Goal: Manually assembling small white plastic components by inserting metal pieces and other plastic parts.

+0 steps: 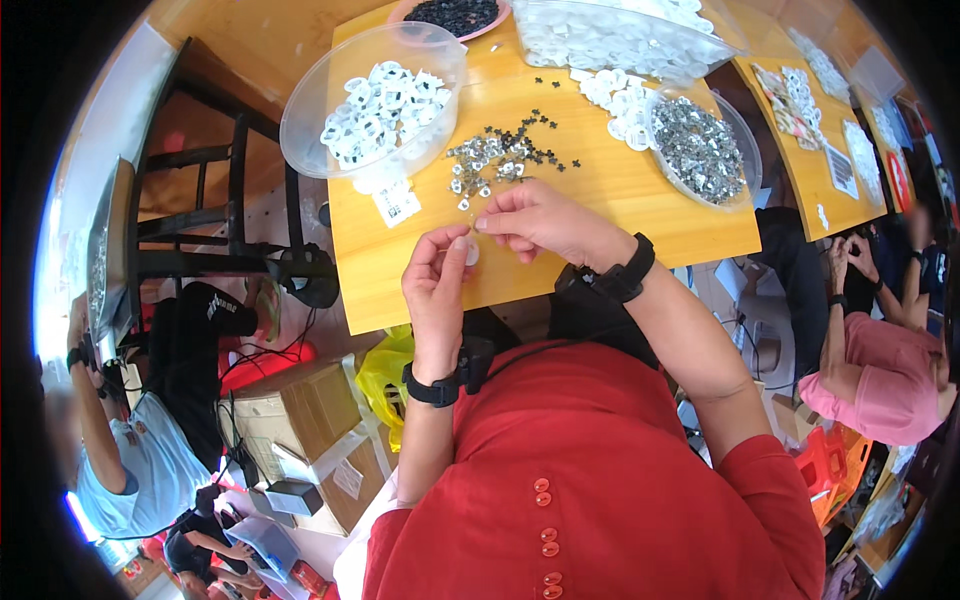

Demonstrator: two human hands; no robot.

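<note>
1. Head view, looking down: my left hand and my right hand meet above the near edge of the small wooden table; both wrists wear a black band.
2. My left fingers are curled in, thumb and forefinger pinched shut on a small white round piece; it sits just off the fingertips, over the near part of the table.
3. My right fingers are pinched together too, their tips just beside that white piece; whether they grip something tiny of their own, I cannot tell.
4. Just beyond my hands lies a loose scatter of small metal parts, silvery and dark, spread on the bare wood.
5. At the far left stands a clear plastic bowl holding white pieces; a small white tag lies near it, on the near side.
6. At the right stands another clear bowl heaped with shiny metal bits; a pile of white discs rests to its left.
7. At the far edge are a pink dish of dark pieces and a clear tray of white pieces.
8. Well to the right, another person in a pink top sits near a second table.
</note>
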